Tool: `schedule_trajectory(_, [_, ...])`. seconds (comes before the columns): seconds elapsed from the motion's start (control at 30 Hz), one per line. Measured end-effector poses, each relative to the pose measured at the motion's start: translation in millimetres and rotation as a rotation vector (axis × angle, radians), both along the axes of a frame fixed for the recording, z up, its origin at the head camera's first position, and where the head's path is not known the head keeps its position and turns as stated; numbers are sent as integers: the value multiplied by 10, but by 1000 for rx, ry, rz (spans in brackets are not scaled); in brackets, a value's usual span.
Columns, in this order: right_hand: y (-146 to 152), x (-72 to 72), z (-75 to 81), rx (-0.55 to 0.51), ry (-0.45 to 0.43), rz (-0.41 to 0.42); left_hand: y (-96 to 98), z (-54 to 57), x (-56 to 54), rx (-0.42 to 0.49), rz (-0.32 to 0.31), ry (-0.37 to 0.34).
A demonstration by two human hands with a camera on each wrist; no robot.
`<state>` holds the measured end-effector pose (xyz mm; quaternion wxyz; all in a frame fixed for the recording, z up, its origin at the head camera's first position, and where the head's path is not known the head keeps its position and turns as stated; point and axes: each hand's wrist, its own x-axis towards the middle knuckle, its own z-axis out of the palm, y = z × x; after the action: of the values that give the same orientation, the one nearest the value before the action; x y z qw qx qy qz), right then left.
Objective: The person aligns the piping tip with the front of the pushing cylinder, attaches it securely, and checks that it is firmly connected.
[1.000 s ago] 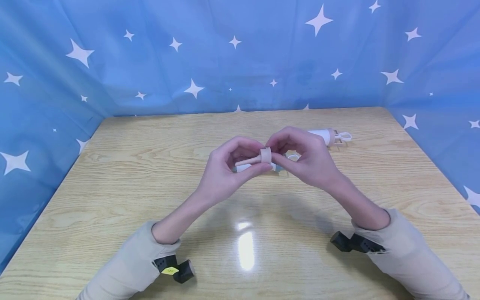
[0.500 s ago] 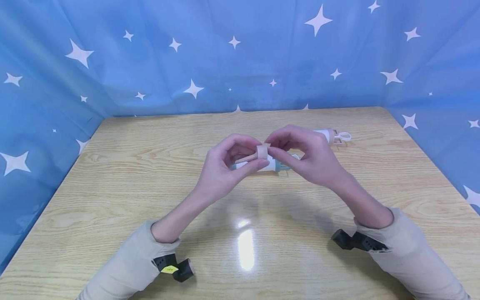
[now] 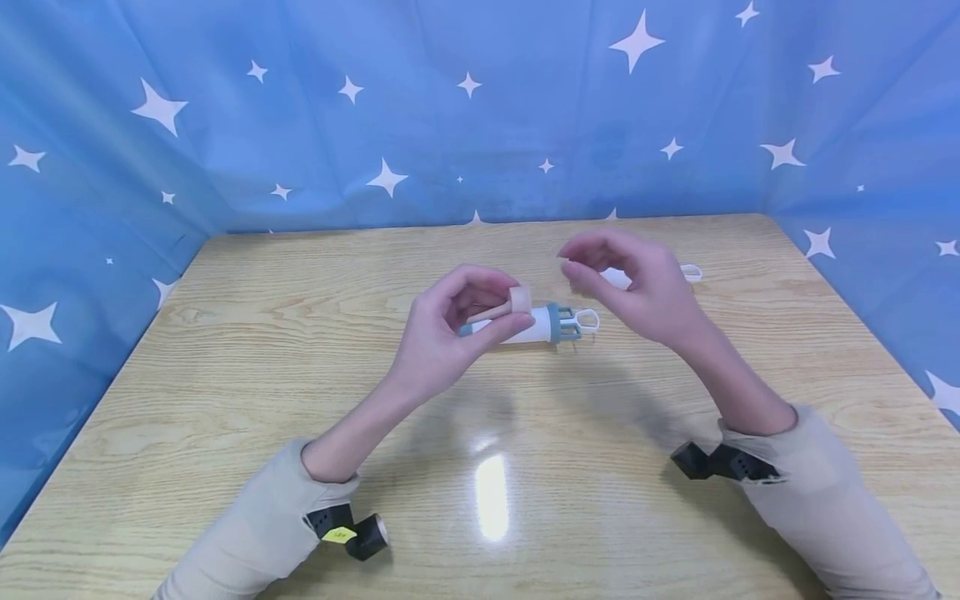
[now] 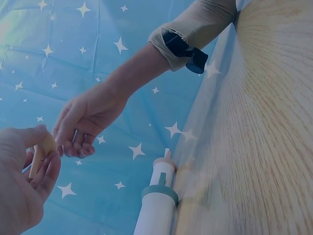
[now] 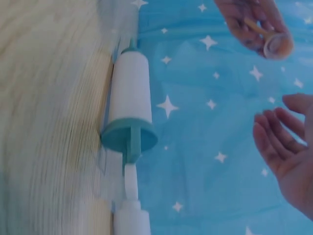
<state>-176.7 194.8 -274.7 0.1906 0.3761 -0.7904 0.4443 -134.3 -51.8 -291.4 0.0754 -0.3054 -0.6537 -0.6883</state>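
My left hand [image 3: 442,350] pinches a beige cap with a thin spout [image 3: 520,300] between thumb and fingers, the spout pointing left into the palm. In the right wrist view the cap's round hollow end [image 5: 279,46] faces outward. My right hand [image 3: 637,287] hangs in the air to the right, fingers loosely bent and thumb apart; nothing shows between them. Below and behind the left hand, a white syringe-like tube with teal ends and a white loop handle [image 3: 534,325] lies on the table, its left end partly covered.
A second white tube [image 3: 617,277] lies farther back, mostly behind the right hand; its beige collar [image 4: 165,161] shows in the left wrist view. The wooden table [image 3: 225,358] meets a blue star-printed curtain [image 3: 315,117] at its back edge.
My right hand has let go of the cap and moved up and to the right. The left hand keeps the cap and has shifted slightly left. More of the teal-ended tube shows.
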Motion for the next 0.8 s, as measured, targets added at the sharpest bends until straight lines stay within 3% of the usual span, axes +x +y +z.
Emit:
schedule_trajectory(0.27, [138,-162,-63,99,-94,-127,-4,-7,-14,-7,9,6])
schedule_trajectory(0.8, [537,-516,-293,227,-298,-298,-7,-31,-37,0,23,28])
